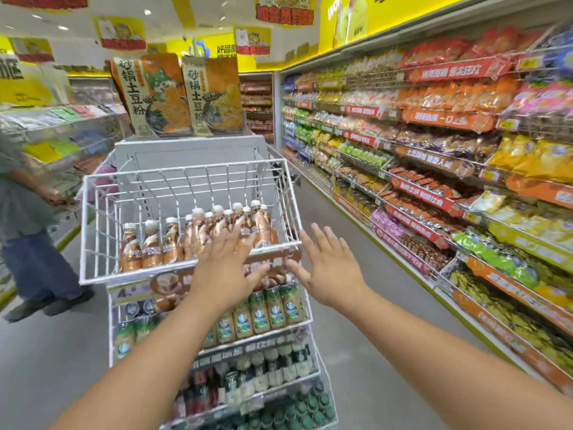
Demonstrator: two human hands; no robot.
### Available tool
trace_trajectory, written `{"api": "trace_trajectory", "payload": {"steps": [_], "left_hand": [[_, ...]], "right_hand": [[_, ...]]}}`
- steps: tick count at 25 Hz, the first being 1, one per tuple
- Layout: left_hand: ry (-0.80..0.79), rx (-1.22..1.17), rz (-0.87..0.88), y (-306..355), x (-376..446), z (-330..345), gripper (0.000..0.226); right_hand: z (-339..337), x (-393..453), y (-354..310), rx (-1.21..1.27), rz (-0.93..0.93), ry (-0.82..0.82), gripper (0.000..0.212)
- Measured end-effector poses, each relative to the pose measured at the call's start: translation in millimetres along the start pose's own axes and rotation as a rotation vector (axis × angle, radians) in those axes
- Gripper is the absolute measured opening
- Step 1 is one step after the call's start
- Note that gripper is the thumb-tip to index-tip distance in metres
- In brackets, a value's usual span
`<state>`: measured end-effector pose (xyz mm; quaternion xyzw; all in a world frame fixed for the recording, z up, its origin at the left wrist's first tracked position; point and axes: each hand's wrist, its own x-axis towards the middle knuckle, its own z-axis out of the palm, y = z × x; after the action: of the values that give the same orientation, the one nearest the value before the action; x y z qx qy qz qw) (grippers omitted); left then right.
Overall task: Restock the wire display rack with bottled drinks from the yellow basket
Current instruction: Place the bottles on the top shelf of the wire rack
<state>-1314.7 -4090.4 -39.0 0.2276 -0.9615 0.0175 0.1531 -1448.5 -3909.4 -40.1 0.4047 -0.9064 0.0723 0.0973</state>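
The brown coffee bottles (198, 237) stand upright in rows along the near edge of the top wire basket (93, 231) of the white display rack (313, 352), packed toward the front and right, probably so shoppers reach them first; the far half of the basket is bare wire. The left hand (224, 271) reaches over the near rim with fingers straight and spread, fingertips at the right-hand bottles, holding nothing, seemingly nudging them into line. The right hand (328, 268) hovers just right of the basket's near corner, fingers apart and empty. Lower tiers hold green-labelled bottles (266, 308) and darker ones. The yellow basket is not in view. Snack shelves (434, 169) line the right; another person (28, 212) stands far left.
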Motion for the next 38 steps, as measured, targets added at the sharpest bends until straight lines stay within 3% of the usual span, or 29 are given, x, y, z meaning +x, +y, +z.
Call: {"api": "trace_trajectory", "payload": {"steps": [8,12,23,31,38], "left_hand": [[0.035,-0.007,0.150,128,-73,-39,0.080],[0.040,-0.036,0.268,174,-96,-51,0.080],[0.027,-0.166,0.669,313,-188,-66,0.087],[0.013,-0.292,0.943,473,-270,-74,0.095],[0.037,-0.341,1.117,664,-355,-81,0.092]], "right_hand": [[-57,-144,78,0.033,0.128,0.053,0.091],[-76,-209,106,0.014,0.233,0.106,0.081],[-117,-432,151,-0.077,0.681,0.117,0.082],[-150,-597,214,-0.110,0.949,0.154,0.080],[-186,-761,317,-0.186,1.105,0.191,0.078]]}}
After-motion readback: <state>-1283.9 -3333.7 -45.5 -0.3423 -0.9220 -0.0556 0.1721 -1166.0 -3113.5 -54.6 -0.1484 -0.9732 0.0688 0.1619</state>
